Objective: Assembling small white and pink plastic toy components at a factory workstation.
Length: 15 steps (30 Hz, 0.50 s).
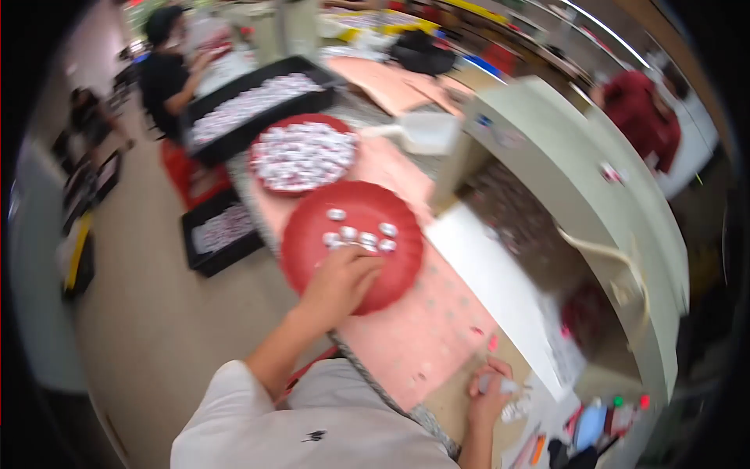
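the left hand (341, 283) reaches into the near red plate (400, 270), fingers bunched at small white pieces (348, 233), whether pinching 1 i cannot tell; at near right, the right hand (488, 391) curls around a whitish object (501, 384); a heaped red plate (285, 190) sits farther off

Pieces (336, 214) lie in a dish (402, 273) before a fuller dish (342, 123).

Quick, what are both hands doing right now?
Left hand: fingers curled at small white pieces on the red plate; can't tell if gripping one.
Right hand: closed, holding a small whitish object.
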Motion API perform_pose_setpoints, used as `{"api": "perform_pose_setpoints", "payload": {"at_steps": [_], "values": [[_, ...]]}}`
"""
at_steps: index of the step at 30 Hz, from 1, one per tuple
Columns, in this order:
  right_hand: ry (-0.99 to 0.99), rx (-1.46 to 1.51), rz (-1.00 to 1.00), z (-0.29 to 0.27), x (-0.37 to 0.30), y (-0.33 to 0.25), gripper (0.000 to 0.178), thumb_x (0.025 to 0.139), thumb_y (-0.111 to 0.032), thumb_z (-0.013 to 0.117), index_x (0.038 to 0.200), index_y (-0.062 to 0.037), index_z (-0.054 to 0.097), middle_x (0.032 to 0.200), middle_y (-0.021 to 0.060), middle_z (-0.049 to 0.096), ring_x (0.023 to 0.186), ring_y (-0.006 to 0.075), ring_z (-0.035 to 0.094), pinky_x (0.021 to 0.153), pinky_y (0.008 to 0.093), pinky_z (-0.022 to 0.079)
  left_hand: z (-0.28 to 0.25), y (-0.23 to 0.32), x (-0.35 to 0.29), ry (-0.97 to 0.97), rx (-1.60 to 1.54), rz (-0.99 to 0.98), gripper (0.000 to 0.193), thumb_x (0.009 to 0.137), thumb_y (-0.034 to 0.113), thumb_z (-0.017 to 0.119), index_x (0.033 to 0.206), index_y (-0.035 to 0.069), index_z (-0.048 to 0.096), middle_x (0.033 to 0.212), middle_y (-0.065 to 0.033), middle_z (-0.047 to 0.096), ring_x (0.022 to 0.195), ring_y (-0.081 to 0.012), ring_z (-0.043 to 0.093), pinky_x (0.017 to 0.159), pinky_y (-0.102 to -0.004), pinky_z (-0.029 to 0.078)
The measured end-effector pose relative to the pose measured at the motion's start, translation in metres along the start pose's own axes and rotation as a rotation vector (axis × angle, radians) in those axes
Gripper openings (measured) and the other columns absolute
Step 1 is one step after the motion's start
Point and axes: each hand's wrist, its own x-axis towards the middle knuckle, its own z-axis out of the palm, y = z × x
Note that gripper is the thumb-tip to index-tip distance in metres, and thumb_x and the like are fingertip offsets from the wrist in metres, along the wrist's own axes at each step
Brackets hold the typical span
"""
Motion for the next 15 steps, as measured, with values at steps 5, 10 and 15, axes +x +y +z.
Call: {"api": "perform_pose_setpoints", "payload": {"at_steps": [5, 10, 15], "values": [[0.159, -0.074, -0.136, -0.069, 0.043, 0.022, 0.024, 0.086, -0.006, 0.053, 0.108, -0.0043, 0.043, 0.081, 0.0052, 0.054, 0.059, 0.0079, 0.045, 0.050, 0.0194, 0.036, 0.104, 0.066, 0.035, -0.251, -0.223, 0.168, 0.019, 0.079, 0.002, 0.060, 0.098, 0.003, 0.065, 0.092, -0.0116, 0.058, 0.090, -0.0293, 0.056, 0.078, -0.0348, 0.046], [0.205, -0.091, -0.223, -0.099, 0.054, 0.012, 0.030, 0.081, 0.002, 0.057, 0.104, -0.0066, 0.039, 0.088, 0.0048, 0.054, 0.074, 0.0084, 0.050, 0.067, 0.0209, 0.042, 0.206, 0.106, 0.053, -0.476, -0.334, 0.266, 0.023, 0.081, 0.003, 0.059, 0.103, 0.002, 0.062, 0.096, -0.0138, 0.059, 0.090, -0.0272, 0.057, 0.078, -0.0342, 0.047], [0.208, -0.082, -0.194, -0.121, 0.054, 0.008, 0.026, 0.082, -0.001, 0.060, 0.099, -0.0048, 0.040, 0.088, 0.0059, 0.056, 0.079, 0.0092, 0.053, 0.069, 0.0232, 0.045, 0.246, 0.142, 0.070, -0.718, -0.311, 0.226, 0.025, 0.080, 0.003, 0.060, 0.105, 0.001, 0.060, 0.097, -0.0154, 0.060, 0.082, -0.0269, 0.059, 0.074, -0.0341, 0.049]]}}
